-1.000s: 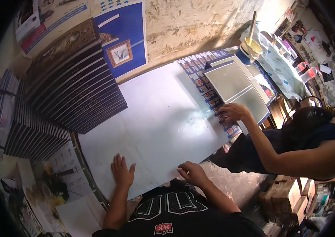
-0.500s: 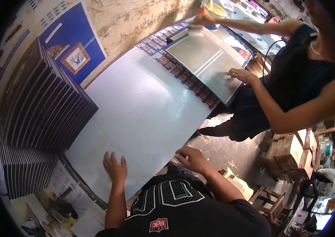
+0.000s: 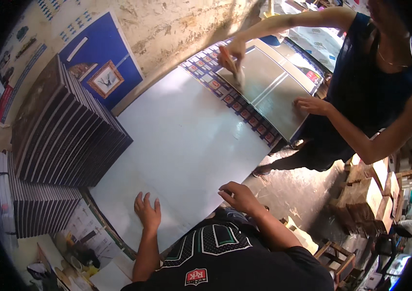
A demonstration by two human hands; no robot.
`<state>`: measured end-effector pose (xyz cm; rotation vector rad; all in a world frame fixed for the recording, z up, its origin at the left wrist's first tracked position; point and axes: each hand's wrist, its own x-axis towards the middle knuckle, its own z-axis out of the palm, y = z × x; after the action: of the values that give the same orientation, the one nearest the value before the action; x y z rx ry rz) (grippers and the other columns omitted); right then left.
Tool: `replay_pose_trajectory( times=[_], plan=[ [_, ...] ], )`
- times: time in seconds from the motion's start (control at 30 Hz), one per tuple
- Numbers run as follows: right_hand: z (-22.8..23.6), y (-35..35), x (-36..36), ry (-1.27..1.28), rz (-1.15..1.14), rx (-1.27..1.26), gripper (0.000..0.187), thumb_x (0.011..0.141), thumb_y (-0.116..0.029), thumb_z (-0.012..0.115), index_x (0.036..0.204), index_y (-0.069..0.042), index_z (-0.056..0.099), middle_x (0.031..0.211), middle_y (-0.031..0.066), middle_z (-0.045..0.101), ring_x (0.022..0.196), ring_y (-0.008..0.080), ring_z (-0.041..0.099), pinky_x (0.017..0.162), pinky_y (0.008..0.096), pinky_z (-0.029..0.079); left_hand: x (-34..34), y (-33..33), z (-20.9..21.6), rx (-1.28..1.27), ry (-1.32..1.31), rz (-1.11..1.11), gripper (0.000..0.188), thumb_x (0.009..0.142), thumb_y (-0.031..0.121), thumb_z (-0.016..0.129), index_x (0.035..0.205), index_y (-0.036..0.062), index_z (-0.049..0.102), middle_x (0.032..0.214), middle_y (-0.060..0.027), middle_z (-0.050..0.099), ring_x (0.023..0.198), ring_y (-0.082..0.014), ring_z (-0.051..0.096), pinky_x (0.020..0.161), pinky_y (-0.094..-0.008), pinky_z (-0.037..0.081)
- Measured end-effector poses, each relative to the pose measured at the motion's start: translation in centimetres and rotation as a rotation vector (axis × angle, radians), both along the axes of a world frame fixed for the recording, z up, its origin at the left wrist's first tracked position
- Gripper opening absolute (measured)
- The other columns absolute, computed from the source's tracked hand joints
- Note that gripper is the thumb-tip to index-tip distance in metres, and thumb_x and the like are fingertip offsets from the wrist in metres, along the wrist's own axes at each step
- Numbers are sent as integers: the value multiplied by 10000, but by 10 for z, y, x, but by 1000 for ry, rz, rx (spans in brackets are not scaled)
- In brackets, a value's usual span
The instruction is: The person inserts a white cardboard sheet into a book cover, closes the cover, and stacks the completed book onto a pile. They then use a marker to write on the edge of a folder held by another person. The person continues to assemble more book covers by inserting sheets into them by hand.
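My left hand (image 3: 148, 212) rests with its fingers apart on the near left part of a smooth white tabletop sheet (image 3: 177, 140). At the sheet's near right edge is my right hand (image 3: 241, 196), its fingers loosely bent and apart, holding nothing I can see. Across the table, a person in a dark sleeveless top grips a brush (image 3: 236, 75) in one hand (image 3: 235, 51). The brush's bristles touch a grey-brown board (image 3: 264, 82) crossed by two pale strips. This person's other hand (image 3: 313, 105) lies at the board's near right corner.
A tall stack of dark hard-covered books or panels (image 3: 70, 131) stands on the left, with a lower stack (image 3: 46, 208) beside it. Printed sheets (image 3: 249, 115) lie under the board. A blue poster (image 3: 101, 63) leans at the wall. Brown stacked bundles (image 3: 361, 194) sit at right.
The other person's brush has moved from the board's far edge toward me, down its left side. My hands stay almost in place; the whole view has shifted slightly.
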<state>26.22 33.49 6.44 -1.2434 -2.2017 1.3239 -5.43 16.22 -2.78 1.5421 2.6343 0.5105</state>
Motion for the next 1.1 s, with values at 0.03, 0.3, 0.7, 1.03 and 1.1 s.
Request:
replay_pose_trajectory(
  times=[0.03, 0.3, 0.7, 1.03, 1.1],
  plan=[
    [-1, 2, -1, -14, 9, -6, 251, 917, -313, 628, 985, -79, 688, 904, 139, 671, 788, 301, 664, 704, 387, 523, 2, 0, 1, 14, -5, 4, 433, 890, 284, 636, 1237, 39, 552, 1370, -213, 434, 1274, -409, 384, 1042, -552, 304],
    [-1, 11, -15, 6, 87, -8, 265, 920, -311, 625, 1009, -69, 685, 926, 148, 670, 797, 298, 663, 711, 383, 522, 0, -4, -5, 94, 29, 23, 377, 881, 251, 645, 1194, 50, 582, 1336, -189, 469, 1245, -393, 420, 1026, -533, 328],
    [-5, 11, -10, -3, 37, 127, 258, 927, -316, 601, 1025, -82, 645, 952, 126, 660, 854, 307, 651, 756, 411, 515, 2, -6, -20, 295, -71, -37, 181, 953, 69, 545, 1096, -31, 592, 1096, -185, 575, 1041, -374, 536, 880, -480, 448],
    [5, -19, 2, -39, -44, 129, 261, 924, -303, 614, 1012, -65, 671, 964, 135, 677, 892, 321, 658, 763, 411, 522, -11, -10, -37, 331, -159, 1, 206, 985, 106, 498, 1066, -47, 609, 1037, -201, 578, 929, -387, 564, 830, -445, 471],
    [3, -27, 2, -40, 6, 154, 260, 929, -299, 601, 1011, -62, 670, 971, 141, 675, 895, 334, 653, 767, 414, 518, -14, -13, -39, 322, -149, -17, 200, 979, 94, 498, 1077, -46, 603, 997, -188, 574, 913, -349, 576, 787, -395, 488]
  ],
)
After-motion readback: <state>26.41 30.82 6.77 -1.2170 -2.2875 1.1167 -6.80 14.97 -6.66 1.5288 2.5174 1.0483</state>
